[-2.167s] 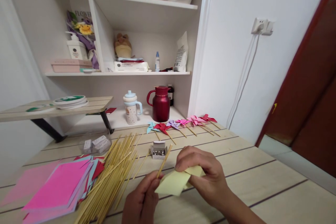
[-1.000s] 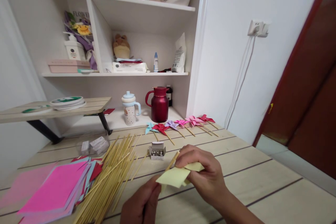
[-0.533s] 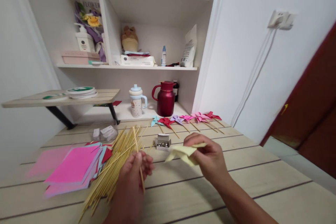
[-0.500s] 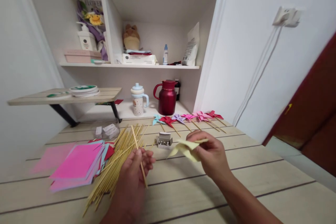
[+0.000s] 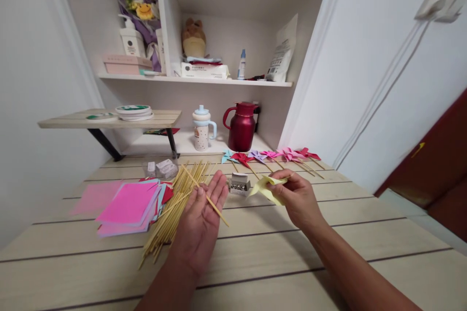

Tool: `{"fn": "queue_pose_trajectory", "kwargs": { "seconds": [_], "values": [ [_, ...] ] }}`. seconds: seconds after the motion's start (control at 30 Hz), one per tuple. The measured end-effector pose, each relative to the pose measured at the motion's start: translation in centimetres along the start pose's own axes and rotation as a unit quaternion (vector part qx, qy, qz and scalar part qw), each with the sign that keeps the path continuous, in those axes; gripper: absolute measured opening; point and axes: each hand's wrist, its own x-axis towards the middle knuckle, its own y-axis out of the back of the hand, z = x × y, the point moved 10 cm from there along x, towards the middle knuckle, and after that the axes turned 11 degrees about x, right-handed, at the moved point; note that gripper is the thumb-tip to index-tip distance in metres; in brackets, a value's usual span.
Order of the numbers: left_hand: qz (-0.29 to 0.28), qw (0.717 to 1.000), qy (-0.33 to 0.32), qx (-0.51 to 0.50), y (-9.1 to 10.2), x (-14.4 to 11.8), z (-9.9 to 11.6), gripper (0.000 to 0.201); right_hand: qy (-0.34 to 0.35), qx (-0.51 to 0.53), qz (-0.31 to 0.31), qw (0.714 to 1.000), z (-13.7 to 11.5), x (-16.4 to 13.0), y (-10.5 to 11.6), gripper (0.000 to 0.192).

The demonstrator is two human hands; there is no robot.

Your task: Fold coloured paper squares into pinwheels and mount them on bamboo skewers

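My left hand (image 5: 204, 218) lies palm up with its fingers stretched out, and a thin wooden stick (image 5: 218, 211) is held under its thumb, slanting across the palm. Beneath and left of it is a heap of similar sticks (image 5: 164, 226). My right hand (image 5: 297, 197) pinches a yellow paper pinwheel (image 5: 268, 189) between thumb and fingers. Between the hands stands a small open box (image 5: 240, 184) of shiny metal pins. Behind, finished-looking pinwheels on sticks, among them a red pinwheel (image 5: 242, 159) and a pink pinwheel (image 5: 290, 154), lie in a row.
A stack of coloured paper squares (image 5: 127, 204) lies at the left, near a clear container of small boxes (image 5: 166, 168). At the back stand a spotted cup (image 5: 201, 133) and a red jug (image 5: 242, 129). A raised wooden stand (image 5: 76, 119) occupies the back left.
My left hand has turned palm up and its fingers have straightened, with the stick still under the thumb. The right hand keeps the yellow pinwheel. The whole view has shifted.
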Motion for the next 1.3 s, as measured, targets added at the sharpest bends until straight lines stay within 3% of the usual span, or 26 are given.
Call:
{"fn": "queue_pose_trajectory", "kwargs": {
  "seconds": [0.47,0.7,0.8,0.87,0.97,1.13,1.17,1.2,1.23,1.3],
  "values": [
    [-0.015,1.000,-0.007,0.017,0.0,-0.2,0.0,0.013,-0.003,-0.028,-0.015,1.000,0.0,-0.1,-0.3,0.017],
    [0.041,0.997,-0.004,0.059,1.3,-0.1,-0.2,0.013,-0.007,-0.028,-0.027,0.999,0.1,0.0,-0.4,0.018],
    [0.050,0.991,-0.014,0.124,1.7,-0.3,-0.1,0.006,-0.009,-0.025,-0.013,1.000,0.3,0.2,0.1,0.018],
    [0.037,0.977,-0.033,0.208,1.4,-0.5,0.3,0.018,-0.010,-0.018,-0.003,1.000,0.3,0.3,0.3,0.019],
    [0.037,0.943,-0.066,0.325,1.1,-0.7,1.6,0.032,-0.015,-0.006,0.007,1.000,0.2,0.5,0.5,0.020],
    [0.118,0.871,-0.084,0.469,2.5,-0.6,6.4,0.040,-0.026,-0.002,0.001,1.000,-0.1,0.7,0.1,0.022],
    [0.126,0.840,-0.090,0.520,2.7,-0.6,7.6,0.040,-0.025,-0.004,-0.001,1.000,-0.2,0.7,0.1,0.022],
    [0.123,0.790,-0.095,0.593,2.6,-0.5,8.8,0.041,-0.023,-0.005,-0.004,1.000,-0.3,0.7,0.1,0.022],
    [0.119,0.719,-0.099,0.678,2.5,-0.5,9.8,0.040,-0.020,-0.006,-0.006,1.000,-0.3,0.8,0.1,0.022],
    [0.119,0.660,-0.099,0.735,2.8,-0.5,11.3,0.029,-0.012,-0.003,-0.009,1.000,-0.5,0.9,0.1,0.022]
  ]
}}
